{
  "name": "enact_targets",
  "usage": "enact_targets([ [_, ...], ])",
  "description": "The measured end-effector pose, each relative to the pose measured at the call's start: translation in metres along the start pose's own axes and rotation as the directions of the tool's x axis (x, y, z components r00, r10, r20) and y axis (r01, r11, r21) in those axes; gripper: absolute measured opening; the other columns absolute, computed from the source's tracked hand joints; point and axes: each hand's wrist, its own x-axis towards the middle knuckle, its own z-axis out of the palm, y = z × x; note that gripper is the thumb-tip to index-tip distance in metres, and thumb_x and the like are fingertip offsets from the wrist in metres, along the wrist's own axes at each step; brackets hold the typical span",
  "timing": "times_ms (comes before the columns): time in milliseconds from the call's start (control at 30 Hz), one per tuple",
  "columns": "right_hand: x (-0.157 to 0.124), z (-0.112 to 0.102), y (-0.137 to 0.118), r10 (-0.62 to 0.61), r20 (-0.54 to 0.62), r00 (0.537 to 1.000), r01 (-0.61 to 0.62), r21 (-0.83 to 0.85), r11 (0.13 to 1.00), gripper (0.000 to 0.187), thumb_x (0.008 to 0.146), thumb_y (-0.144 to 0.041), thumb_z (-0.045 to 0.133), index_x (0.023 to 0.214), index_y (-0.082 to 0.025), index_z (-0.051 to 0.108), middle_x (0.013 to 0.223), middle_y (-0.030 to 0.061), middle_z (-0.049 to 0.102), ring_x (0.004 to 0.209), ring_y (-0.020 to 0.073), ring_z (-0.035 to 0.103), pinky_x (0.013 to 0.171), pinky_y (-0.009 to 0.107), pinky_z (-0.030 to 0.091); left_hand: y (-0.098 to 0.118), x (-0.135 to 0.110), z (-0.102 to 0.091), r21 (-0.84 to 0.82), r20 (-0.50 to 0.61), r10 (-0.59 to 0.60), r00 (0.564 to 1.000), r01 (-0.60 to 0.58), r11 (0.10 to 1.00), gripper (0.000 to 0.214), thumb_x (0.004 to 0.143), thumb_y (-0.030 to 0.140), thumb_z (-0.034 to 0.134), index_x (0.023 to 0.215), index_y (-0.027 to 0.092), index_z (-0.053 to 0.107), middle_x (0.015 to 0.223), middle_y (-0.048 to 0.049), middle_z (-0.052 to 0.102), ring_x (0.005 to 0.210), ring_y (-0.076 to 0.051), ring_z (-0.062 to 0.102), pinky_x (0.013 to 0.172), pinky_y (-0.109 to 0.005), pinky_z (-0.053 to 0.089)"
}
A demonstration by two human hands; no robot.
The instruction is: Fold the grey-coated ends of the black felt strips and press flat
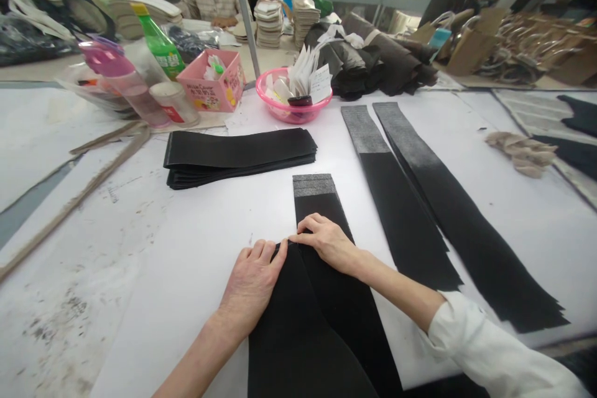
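Note:
A long black fabric strip with a grey end lies on the white table in front of me. A second black piece is laid over its near part. My left hand lies on the table beside that upper piece, fingertips curled over its top edge. My right hand rests on the strip just to the right, fingers bent and pinching the same edge. Both hands meet at the upper corner of the black piece.
A stack of black strips lies at the centre left. Two long black strips run diagonally on the right. A pink bowl, a pink box, bottles and jars stand behind. Two people sit at the far tables.

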Motion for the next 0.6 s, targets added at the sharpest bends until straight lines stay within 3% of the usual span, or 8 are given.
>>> enact_targets([
  [167, 0.001, -0.005, -0.003, -0.086, 0.045, 0.995, 0.09, -0.115, 0.989, 0.026, 0.096, -0.02, 0.047, 0.12, -0.021, 0.057, 0.103, 0.0074, 0.057, 0.103, 0.0196, 0.049, 0.088, 0.036, 0.043, 0.0, 0.002, -0.002, -0.006, 0.02, 0.016, 1.0, -0.016, 1.0, 0.048, 0.088, 0.011, 0.049, 0.136, 0.017, 0.042, 0.1, -0.0078, 0.053, 0.094, -0.024, 0.048, 0.075, -0.037, 0.043],
  [400, 0.003, -0.004, -0.024, -0.068, 0.089, 0.994, 0.086, -0.223, 0.971, 0.023, 0.095, -0.011, 0.041, 0.111, -0.012, 0.058, 0.098, 0.0103, 0.057, 0.099, 0.0226, 0.051, 0.094, 0.041, 0.041, 0.003, 0.004, -0.004, 0.037, 0.002, 0.008, 1.0, -0.008, 0.999, 0.043, 0.088, 0.013, 0.049, 0.131, 0.017, 0.046, 0.1, -0.0082, 0.055, 0.092, -0.024, 0.049, 0.071, -0.036, 0.042],
  [500, 0.002, -0.006, -0.028, -0.024, 0.081, 0.996, 0.038, -0.173, 0.984, 0.022, 0.094, -0.012, 0.044, 0.111, -0.014, 0.059, 0.103, 0.0106, 0.058, 0.103, 0.0226, 0.05, 0.094, 0.04, 0.042, 0.004, 0.003, -0.006, 0.012, -0.035, -0.004, 0.999, 0.004, 1.0, 0.044, 0.088, 0.012, 0.049, 0.131, 0.019, 0.046, 0.1, -0.0082, 0.055, 0.093, -0.023, 0.05, 0.071, -0.036, 0.042],
  [600, 0.002, -0.01, -0.03, 0.092, 0.053, 0.994, -0.088, -0.073, 0.993, 0.024, 0.094, -0.015, 0.047, 0.113, -0.022, 0.061, 0.109, 0.0074, 0.059, 0.105, 0.0203, 0.051, 0.09, 0.038, 0.044, 0.005, 0.002, -0.007, -0.013, -0.073, -0.019, 0.997, 0.018, 1.0, 0.045, 0.087, 0.011, 0.051, 0.13, 0.018, 0.046, 0.101, -0.0084, 0.056, 0.093, -0.023, 0.05, 0.071, -0.036, 0.042],
])
